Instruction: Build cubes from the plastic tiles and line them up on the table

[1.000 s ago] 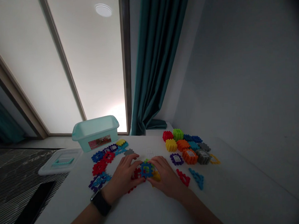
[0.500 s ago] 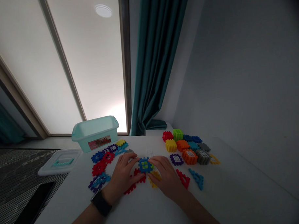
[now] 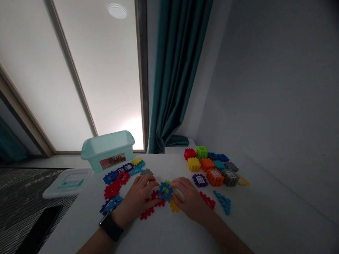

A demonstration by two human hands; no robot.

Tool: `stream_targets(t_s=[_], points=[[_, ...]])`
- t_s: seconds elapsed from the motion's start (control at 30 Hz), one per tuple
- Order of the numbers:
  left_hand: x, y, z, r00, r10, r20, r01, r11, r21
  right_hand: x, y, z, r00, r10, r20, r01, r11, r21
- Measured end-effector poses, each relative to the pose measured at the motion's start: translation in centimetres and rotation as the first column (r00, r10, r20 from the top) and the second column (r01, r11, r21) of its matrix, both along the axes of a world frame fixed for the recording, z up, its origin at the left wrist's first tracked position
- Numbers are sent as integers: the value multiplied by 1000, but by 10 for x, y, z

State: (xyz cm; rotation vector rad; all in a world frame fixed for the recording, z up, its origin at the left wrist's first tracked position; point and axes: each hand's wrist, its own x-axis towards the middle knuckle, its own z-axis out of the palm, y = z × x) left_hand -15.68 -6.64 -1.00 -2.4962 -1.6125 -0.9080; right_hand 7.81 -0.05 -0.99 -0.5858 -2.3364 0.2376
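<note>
Between my two hands is a blue square interlocking building block [image 3: 165,191] with notched edges and an opening in its middle, through which bright green shows. My left hand [image 3: 138,194], wearing a black watch, has index finger and thumb at the block's left side. My right hand [image 3: 190,198] pinches its right edge with fingers and thumb. The block sits slightly turned. Under and around the hands lie red notched pieces [image 3: 147,213] and a yellow one [image 3: 174,205], partly covered.
To the left are loose blue, purple and red pieces [image 3: 112,190]. Stacked blocks [image 3: 215,177] and a blue triangular piece [image 3: 223,203] lie at right. A mint bin [image 3: 109,149] stands at the back left, by a clear lid [image 3: 67,183]. A dark phone-like slab [image 3: 36,233] lies at lower left.
The blue block has turned slightly between my hands, and more green shows above it. My left hand has shifted a little to the left and down at the wrist.
</note>
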Motion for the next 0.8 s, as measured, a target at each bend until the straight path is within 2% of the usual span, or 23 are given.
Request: stream_targets(t_s=[0.2, 0.47, 0.8], points=[[0, -3, 6, 995, -66, -73, 58, 993, -100, -3, -5, 3, 997, 61, 39, -58, 996, -66], [1, -4, 9, 996, -64, -57, 60, 996, -73, -2, -1, -1, 996, 86, 39, -83, 995, -64], [0, -3, 5, 998, 2, 62, -11, 991, 136, -1, -5, 2, 998, 27, -56, -25, 999, 47]])
